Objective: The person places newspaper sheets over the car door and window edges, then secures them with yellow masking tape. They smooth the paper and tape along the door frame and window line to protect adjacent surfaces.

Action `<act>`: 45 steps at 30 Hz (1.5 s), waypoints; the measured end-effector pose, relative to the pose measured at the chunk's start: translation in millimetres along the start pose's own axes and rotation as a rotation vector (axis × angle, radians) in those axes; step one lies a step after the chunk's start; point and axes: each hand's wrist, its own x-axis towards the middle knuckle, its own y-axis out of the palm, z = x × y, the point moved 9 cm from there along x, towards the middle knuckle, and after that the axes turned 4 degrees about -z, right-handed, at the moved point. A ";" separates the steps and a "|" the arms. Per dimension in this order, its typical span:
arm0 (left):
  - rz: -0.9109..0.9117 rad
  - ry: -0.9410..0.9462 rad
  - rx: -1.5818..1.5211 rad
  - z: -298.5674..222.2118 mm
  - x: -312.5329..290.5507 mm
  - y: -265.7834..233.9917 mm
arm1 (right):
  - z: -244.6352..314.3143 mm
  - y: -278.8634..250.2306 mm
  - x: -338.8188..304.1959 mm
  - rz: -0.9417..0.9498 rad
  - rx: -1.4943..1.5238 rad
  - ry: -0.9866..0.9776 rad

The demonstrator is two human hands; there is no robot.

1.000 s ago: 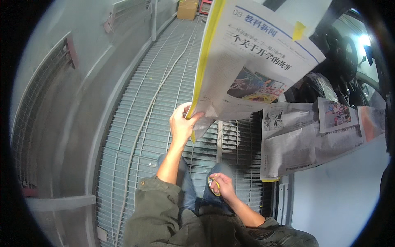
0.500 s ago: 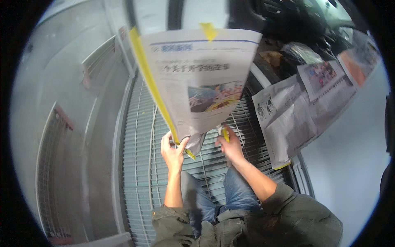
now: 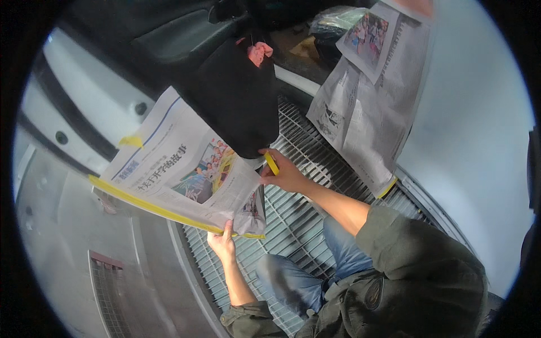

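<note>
Newspaper sheet [image 3: 186,174]: held spread at centre-left, with 1 yellow tape strip [image 3: 152,207] along its lower edge.
Long axis: runs from 10 o'clock down to 4 o'clock; the top edge points to 1 o'clock, toward the black car part [image 3: 236,101].
Left hand [image 3: 222,243]: fingers closed on the sheet's lower edge, at 6 o'clock of the sheet.
Right hand [image 3: 284,174]: closed on a short yellow tape piece [image 3: 272,164], at 3 o'clock of the sheet, touching its right edge.
Other paper: 2 taped newspaper sheets [image 3: 366,96] at 1 o'clock.
Floor: metal grating [image 3: 304,169] under the knees.
Change: 0.5 s ago the sheet stood nearly upright in the picture; now it tilts left, and the right hand has moved up beside it.
</note>
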 end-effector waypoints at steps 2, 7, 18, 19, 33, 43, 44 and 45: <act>0.012 0.021 0.004 -3.7 -0.1 0.5 | 2.2 4.0 6.6 -0.046 0.018 -0.040; 0.040 -0.001 0.022 -8.2 -2.9 -1.2 | 9.2 8.6 1.0 -0.304 -0.103 -0.207; -0.464 0.266 0.545 -93.2 -64.9 -5.1 | 6.0 9.7 -16.3 -0.540 -0.089 -0.164; -0.483 0.275 0.496 -101.1 -68.2 0.0 | 3.2 4.7 -16.8 -0.560 -0.100 -0.150; -0.057 0.265 0.148 -86.5 -27.2 92.0 | -30.1 -26.4 -59.9 -0.480 -0.007 0.028; 0.040 0.409 0.587 -122.8 -3.7 113.2 | 6.5 11.4 -64.3 -0.126 -0.277 0.027; 0.058 0.436 0.634 -124.6 -0.7 114.4 | 9.2 15.3 -64.3 -0.112 -0.323 0.017; 0.081 0.436 0.629 -126.9 0.2 118.4 | 10.6 17.5 -64.1 -0.096 -0.343 -0.002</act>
